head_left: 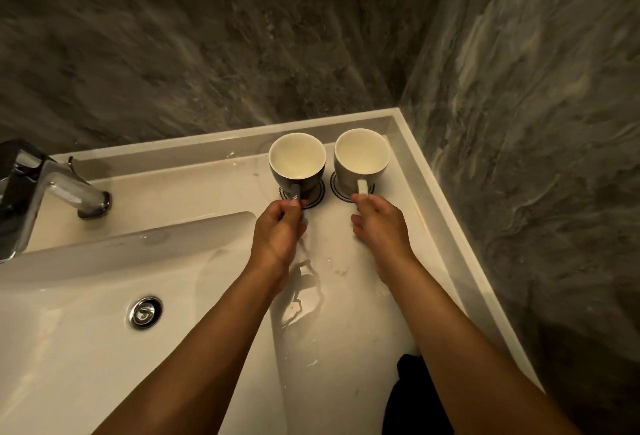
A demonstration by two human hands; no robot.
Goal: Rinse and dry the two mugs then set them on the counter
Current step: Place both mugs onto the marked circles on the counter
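Observation:
Two mugs stand upright side by side on round scalloped coasters at the back right of the white counter (346,261). The dark grey mug (297,161) is on the left, the light mug (362,157) on the right; both look white inside. My left hand (277,230) grips the dark mug's handle with curled fingers. My right hand (377,223) pinches the light mug's handle at its lower end. Both handles point toward me.
A white basin (86,348) with a chrome drain plug (145,311) lies to the left, under a chrome tap (45,192). Water drops and a small puddle sit on the counter between my arms. A dark cloth (412,396) lies near the front edge. Grey marble walls enclose the corner.

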